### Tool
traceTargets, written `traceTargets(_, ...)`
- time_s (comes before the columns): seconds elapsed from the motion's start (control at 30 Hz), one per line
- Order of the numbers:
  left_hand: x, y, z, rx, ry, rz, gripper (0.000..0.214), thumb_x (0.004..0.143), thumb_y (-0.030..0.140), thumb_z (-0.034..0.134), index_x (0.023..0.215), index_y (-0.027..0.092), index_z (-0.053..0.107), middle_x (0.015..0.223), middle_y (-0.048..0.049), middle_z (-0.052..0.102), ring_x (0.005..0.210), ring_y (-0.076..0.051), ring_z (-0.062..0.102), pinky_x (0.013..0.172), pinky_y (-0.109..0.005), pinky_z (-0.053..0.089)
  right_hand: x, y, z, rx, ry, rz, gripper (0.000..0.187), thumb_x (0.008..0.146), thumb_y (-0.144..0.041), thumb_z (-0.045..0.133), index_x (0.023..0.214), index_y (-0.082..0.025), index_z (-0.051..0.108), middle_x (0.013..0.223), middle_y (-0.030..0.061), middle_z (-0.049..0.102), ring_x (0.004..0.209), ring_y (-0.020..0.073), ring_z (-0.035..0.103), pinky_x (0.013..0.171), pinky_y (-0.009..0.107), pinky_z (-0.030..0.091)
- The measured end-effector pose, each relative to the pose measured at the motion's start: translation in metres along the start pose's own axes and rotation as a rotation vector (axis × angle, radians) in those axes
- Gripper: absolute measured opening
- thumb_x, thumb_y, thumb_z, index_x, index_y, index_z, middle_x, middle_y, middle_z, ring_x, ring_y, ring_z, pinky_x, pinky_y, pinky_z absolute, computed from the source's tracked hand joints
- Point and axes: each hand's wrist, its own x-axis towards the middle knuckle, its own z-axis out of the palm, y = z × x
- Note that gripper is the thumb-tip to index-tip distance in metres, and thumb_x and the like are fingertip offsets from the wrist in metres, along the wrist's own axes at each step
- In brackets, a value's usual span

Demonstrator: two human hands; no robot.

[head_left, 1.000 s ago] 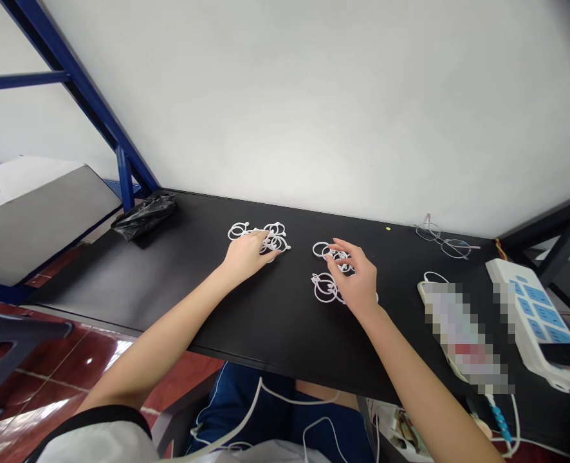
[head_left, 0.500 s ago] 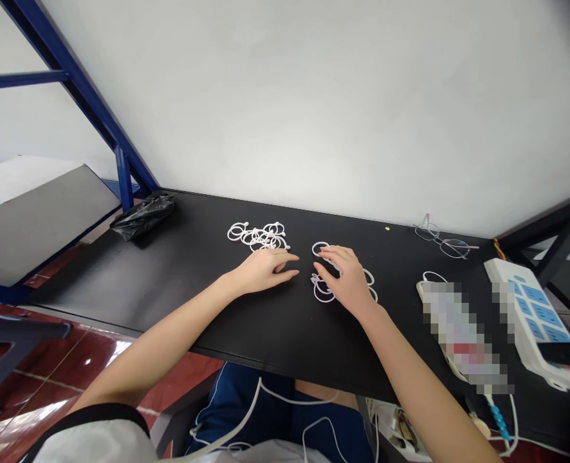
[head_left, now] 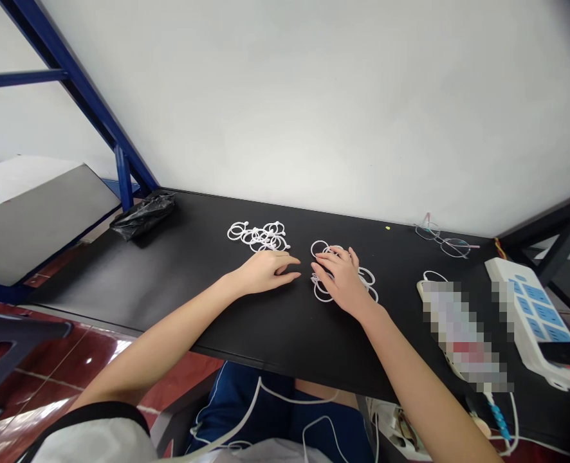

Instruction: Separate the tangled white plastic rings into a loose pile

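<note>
White rings with small knobs, looking like curtain rings, lie in two groups on the black table. The left pile of rings (head_left: 264,236) is a tangled cluster. My left hand (head_left: 267,272) rests just in front of that pile, thumb and forefinger apart and nothing between them. Over the right group of rings (head_left: 368,277) is my right hand (head_left: 341,275), palm down with its fingers curved and apart. It covers part of these rings; whether the fingertips press on one is hard to see.
At the table's left end lies a crumpled black plastic bag (head_left: 145,215). To the right are eyeglasses (head_left: 443,239), a phone (head_left: 463,341) with a charging cable, and a white power strip (head_left: 536,315). A pale wall (head_left: 314,116) rises behind the black table (head_left: 266,328).
My right hand has shifted slightly and spread its fingers over the right group, so more of the rings at its far side show. The left hand has hardly moved.
</note>
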Motion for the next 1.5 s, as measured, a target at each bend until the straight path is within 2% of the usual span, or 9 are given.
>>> traceTargets(0.3, -0.0007, 0.0001, 0.0001, 0.001, -0.004, -0.001, 0.036, 0.095, 0.041, 0.051, 0.114, 0.016, 0.066, 0.066, 0.0016, 0.052, 0.059, -0.011, 0.051, 0.061, -0.022, 0.039, 0.0005, -0.0012, -0.0015, 0.010, -0.002, 0.008, 0.028, 0.096, -0.037, 0.047, 0.089, -0.026, 0.072, 0.099, 0.0044, 0.072, 0.114, 0.0301, 0.054, 0.110, 0.065, 0.023)
traceTargets(0.47, -0.0010, -0.0005, -0.0001, 0.008, -0.001, 0.000, 0.036, 0.095, 0.041, 0.051, 0.113, 0.016, 0.067, 0.065, 0.0018, 0.052, 0.060, -0.011, 0.052, 0.062, -0.023, 0.040, 0.0013, -0.0011, -0.0015, 0.036, 0.024, 0.019, 0.022, 0.093, -0.032, 0.054, 0.079, -0.026, 0.070, 0.089, 0.0030, 0.071, 0.103, 0.0265, 0.059, 0.109, 0.061, 0.026)
traceTargets(0.6, -0.0012, -0.0010, 0.0006, 0.008, -0.007, -0.006, 0.036, 0.094, 0.042, 0.051, 0.113, 0.016, 0.067, 0.065, 0.0018, 0.052, 0.061, -0.011, 0.052, 0.062, -0.023, 0.039, 0.0022, 0.0010, -0.0016, 0.058, 0.000, 0.029, 0.010, 0.088, -0.027, 0.060, 0.087, -0.023, 0.070, 0.091, 0.0040, 0.071, 0.092, 0.0247, 0.062, 0.104, 0.055, 0.034)
traceTargets(0.77, -0.0012, -0.0013, 0.0010, 0.008, -0.005, 0.003, 0.035, 0.095, 0.041, 0.051, 0.114, 0.016, 0.066, 0.066, 0.0019, 0.052, 0.061, -0.011, 0.051, 0.062, -0.022, 0.039, 0.0034, 0.0010, -0.0032, 0.090, -0.016, 0.032, 0.008, 0.084, -0.019, 0.063, 0.089, -0.020, 0.069, 0.090, 0.0060, 0.072, 0.086, 0.0245, 0.063, 0.086, 0.043, 0.046)
traceTargets(0.87, -0.0010, -0.0014, 0.0008, 0.010, 0.001, 0.007, 0.035, 0.095, 0.041, 0.051, 0.114, 0.017, 0.066, 0.066, 0.0020, 0.052, 0.060, -0.011, 0.051, 0.062, -0.022, 0.039, 0.0040, -0.0005, -0.0043, 0.125, 0.004, 0.022, 0.008, 0.083, -0.017, 0.063, 0.088, -0.020, 0.069, 0.089, 0.0058, 0.072, 0.083, 0.0239, 0.063, 0.079, 0.040, 0.048)
traceTargets(1.13, -0.0012, -0.0011, 0.0014, 0.006, 0.004, 0.020, 0.032, 0.094, 0.040, 0.053, 0.113, 0.017, 0.066, 0.066, 0.0030, 0.050, 0.058, -0.010, 0.050, 0.059, -0.022, 0.038, 0.0046, -0.0006, -0.0041, 0.194, 0.058, 0.027, 0.011, 0.084, -0.016, 0.059, 0.089, -0.020, 0.068, 0.088, 0.0055, 0.072, 0.081, 0.0227, 0.067, 0.076, 0.037, 0.050)
traceTargets(1.3, -0.0014, -0.0014, 0.0021, 0.004, 0.006, 0.033, 0.032, 0.094, 0.040, 0.052, 0.113, 0.018, 0.066, 0.066, 0.0029, 0.051, 0.059, -0.010, 0.050, 0.059, -0.022, 0.038, 0.0047, -0.0016, -0.0053, 0.175, 0.055, 0.050, 0.009, 0.083, -0.019, 0.062, 0.089, -0.021, 0.068, 0.088, 0.0050, 0.073, 0.082, 0.0234, 0.067, 0.080, 0.041, 0.049)
traceTargets(1.5, -0.0012, -0.0019, 0.0021, 0.002, 0.008, 0.037, 0.032, 0.094, 0.040, 0.052, 0.112, 0.018, 0.066, 0.066, 0.0026, 0.051, 0.059, -0.010, 0.050, 0.059, -0.022, 0.038, 0.0048, -0.0025, -0.0056, 0.202, 0.043, 0.047, 0.010, 0.081, -0.023, 0.065, 0.090, -0.022, 0.069, 0.093, 0.0041, 0.074, 0.086, 0.0239, 0.069, 0.098, 0.051, 0.044)
